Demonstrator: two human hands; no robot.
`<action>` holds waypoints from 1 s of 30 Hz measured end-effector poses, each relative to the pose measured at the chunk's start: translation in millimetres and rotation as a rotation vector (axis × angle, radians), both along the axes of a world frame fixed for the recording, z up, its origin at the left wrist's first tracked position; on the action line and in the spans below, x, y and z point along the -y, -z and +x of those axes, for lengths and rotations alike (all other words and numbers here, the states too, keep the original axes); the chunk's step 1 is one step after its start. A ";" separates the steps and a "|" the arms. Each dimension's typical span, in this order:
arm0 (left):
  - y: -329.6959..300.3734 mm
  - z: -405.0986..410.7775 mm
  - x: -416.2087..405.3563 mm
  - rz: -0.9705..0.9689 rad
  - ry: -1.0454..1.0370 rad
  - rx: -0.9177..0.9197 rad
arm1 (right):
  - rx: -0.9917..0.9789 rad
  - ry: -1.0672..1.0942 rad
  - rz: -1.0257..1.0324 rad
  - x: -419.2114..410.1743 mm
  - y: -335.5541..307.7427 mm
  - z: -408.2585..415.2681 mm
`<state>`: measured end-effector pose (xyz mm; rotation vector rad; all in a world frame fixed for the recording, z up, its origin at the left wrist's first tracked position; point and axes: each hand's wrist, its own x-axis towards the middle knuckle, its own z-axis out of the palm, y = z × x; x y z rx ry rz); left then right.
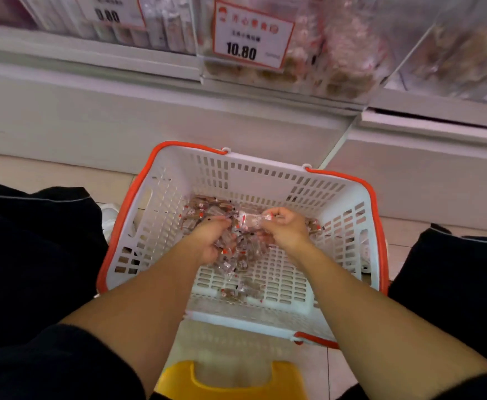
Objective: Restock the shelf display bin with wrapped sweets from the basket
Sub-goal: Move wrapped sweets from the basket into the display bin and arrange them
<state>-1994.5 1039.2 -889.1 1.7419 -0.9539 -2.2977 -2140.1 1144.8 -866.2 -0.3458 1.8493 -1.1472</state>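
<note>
A white plastic basket (265, 174) with orange handles stands on the floor before me. A pile of clear-wrapped sweets (242, 264) with red marks lies on its bottom. My left hand (210, 241) is down in the pile, its fingers curled around several sweets. My right hand (282, 223) is closed on a wrapped sweet (251, 219) held just above the pile. Higher up, the clear shelf display bin (346, 53) with a 10.80 price tag (251, 34) holds similar wrapped sweets.
White shelf base panels (149, 122) run behind the basket. More clear bins sit left (138, 21) and right (461, 47) of the tagged one. A yellow stool (230, 382) is under me, and my dark-clothed knees flank the basket on the tiled floor.
</note>
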 end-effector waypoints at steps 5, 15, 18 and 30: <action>-53.8 -19.7 1.0 0.117 -0.221 -0.365 | -0.301 -0.171 -0.226 6.8 -29.3 22.0; -177.0 -32.7 11.0 -0.097 -0.082 -0.429 | -0.454 -0.572 -0.352 0.5 -149.4 -2.7; -229.5 -44.9 2.9 -0.319 -0.079 -0.436 | -0.595 -0.467 -0.449 4.8 -196.8 -4.8; -356.2 -50.2 6.4 -0.357 -0.006 -0.832 | -0.702 -0.299 -0.764 10.0 -326.0 -41.6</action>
